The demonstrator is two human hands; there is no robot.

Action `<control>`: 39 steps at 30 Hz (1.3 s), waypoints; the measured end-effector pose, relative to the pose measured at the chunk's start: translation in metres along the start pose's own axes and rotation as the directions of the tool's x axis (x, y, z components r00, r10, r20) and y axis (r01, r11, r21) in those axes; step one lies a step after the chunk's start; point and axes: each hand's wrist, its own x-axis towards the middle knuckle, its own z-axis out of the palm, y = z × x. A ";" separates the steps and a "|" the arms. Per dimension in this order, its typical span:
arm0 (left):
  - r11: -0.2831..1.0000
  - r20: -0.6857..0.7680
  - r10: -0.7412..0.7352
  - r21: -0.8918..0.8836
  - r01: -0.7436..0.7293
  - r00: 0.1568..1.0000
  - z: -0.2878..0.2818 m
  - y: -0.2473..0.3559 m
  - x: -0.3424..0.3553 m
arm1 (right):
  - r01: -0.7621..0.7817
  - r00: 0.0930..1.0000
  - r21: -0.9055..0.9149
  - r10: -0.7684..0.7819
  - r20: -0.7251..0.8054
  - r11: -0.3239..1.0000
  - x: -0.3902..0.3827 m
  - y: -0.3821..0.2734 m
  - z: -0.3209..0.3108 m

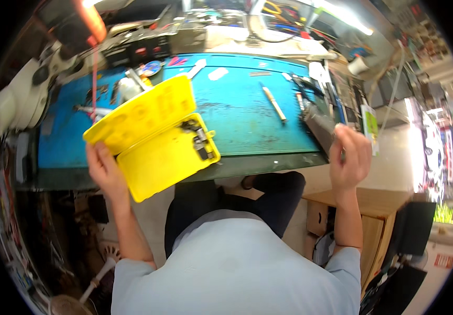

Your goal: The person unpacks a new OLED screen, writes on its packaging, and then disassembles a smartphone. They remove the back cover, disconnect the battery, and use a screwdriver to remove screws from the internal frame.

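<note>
An open yellow plastic case (153, 134) hangs over the front edge of the blue work mat (247, 110). Its lid stands tilted up and a few small dark parts lie in its tray. My left hand (105, 170) grips the case at its lower left corner. My right hand (349, 152) is raised at the mat's right front corner, fingers curled around a grey, dark-bristled brush-like tool (318, 123); how firmly it holds it is hard to see.
A pen-like tool (274, 103), tweezers and small tools (305, 84) lie on the mat's right side. A white microscope (24, 94) stands at left. Cluttered equipment lines the back. A wooden cabinet (373, 220) stands at lower right, below the bench.
</note>
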 end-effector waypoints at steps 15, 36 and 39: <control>0.957 0.172 -0.015 -0.283 0.064 0.985 0.000 0.017 0.010 | 0.308 0.882 0.596 -0.457 0.112 0.741 0.040 -0.205 0.084; 0.977 0.100 0.024 -0.212 -0.002 0.995 0.001 0.020 0.008 | -0.344 0.899 -0.067 0.349 0.266 0.937 -0.025 -0.021 0.023; 0.983 0.074 -0.007 -0.183 0.020 0.997 0.004 0.013 0.008 | -0.399 0.774 -0.145 0.417 0.477 0.905 -0.051 0.024 0.001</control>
